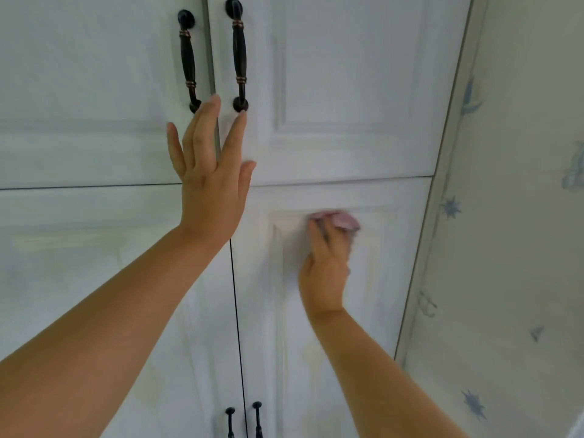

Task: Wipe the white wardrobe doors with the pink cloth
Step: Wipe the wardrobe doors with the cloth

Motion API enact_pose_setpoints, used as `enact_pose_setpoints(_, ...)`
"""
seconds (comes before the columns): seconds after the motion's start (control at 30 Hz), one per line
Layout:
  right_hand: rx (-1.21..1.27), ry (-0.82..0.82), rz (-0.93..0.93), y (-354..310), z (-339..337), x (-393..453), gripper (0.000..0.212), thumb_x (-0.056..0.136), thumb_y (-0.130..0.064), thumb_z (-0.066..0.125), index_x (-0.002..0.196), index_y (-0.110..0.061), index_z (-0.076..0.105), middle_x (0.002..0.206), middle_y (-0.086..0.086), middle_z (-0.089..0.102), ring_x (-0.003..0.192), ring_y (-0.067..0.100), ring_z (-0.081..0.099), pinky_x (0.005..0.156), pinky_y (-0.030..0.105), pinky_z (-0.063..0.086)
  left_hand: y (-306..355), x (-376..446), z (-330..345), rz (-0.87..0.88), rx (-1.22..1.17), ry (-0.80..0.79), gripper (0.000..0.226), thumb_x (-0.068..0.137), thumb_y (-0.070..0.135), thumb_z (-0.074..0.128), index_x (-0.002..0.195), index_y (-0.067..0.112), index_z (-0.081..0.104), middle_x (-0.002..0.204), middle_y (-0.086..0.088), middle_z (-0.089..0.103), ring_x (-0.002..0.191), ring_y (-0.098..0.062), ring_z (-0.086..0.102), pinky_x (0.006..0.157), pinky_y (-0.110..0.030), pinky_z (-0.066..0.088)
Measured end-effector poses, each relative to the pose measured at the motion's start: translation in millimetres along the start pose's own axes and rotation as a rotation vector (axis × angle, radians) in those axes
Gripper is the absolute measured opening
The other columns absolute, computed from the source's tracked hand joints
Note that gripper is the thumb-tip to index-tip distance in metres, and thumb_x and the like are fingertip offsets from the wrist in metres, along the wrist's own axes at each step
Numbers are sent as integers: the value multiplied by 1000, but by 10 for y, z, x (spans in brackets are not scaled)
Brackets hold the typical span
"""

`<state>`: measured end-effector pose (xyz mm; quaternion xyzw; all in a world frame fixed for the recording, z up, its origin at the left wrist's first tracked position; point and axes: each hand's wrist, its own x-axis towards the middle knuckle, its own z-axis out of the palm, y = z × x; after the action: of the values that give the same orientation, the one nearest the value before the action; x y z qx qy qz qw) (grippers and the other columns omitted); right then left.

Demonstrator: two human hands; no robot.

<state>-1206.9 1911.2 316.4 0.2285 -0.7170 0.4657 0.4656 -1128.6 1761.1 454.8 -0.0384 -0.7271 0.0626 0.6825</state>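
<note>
1. The left hand is spread flat, fingers straight, against the white wardrobe doors at the centre seam, fingertips just below the dark upper handles.
2. The right hand clutches the bunched pink cloth against the lower right door's panel; motion blur smears both.
3. The lower handles are cut off at the frame's bottom edge.
4. Star-patterned wallpaper lies to the right.

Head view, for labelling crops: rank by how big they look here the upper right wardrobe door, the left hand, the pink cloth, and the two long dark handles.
1. Upper right wardrobe door
2. Left hand, enlarged by nearness to the camera
3. Two long dark handles, alike, no ranking
4. Pink cloth, mostly hidden by the right hand
</note>
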Motion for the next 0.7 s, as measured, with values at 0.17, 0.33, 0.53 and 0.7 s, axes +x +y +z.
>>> enact_pose_setpoints(0.17, -11, -274, -365, -289, 157, -211, 54, 82, 10, 47, 134, 1, 60, 134, 16, 61, 129, 35, 54, 116, 50, 34, 26, -507, 114, 108, -13, 60, 41, 96, -5, 54, 135, 8, 59, 144, -10, 39, 135, -29, 44, 118, -58, 19)
enact_pose_setpoints(0.33, -205, -65, -132, 438, -322, 0, 61, 81, 12, 42, 141, 1, 52, 143, 20, 53, 134, 37, 45, 118, 55, 31, -98, -991, 45, 156, 46, -119, 44, 88, -6, 56, 130, 5, 62, 143, -14, 53, 135, -31, 49, 116, -61, 22)
enact_pose_setpoints(0.53, -174, -60, -10, 90, -50, 10, 67, 82, -3, 33, 149, -1, 41, 149, 21, 45, 138, 38, 38, 119, 59, 24, -106, -1012, 12, 187, 32, -178, 54, 85, -9, 50, 137, 2, 57, 149, -12, 49, 142, -26, 42, 120, -60, 13)
enact_pose_setpoints(0.7, -102, -231, -450, -97, 171, -105, 54, 87, -2, 46, 140, -2, 56, 136, 12, 61, 127, 34, 56, 112, 58, 34, -86, -999, 110, 101, 11, -176, 54, 84, -8, 50, 136, 1, 57, 145, -14, 53, 138, -28, 47, 121, -58, 14)
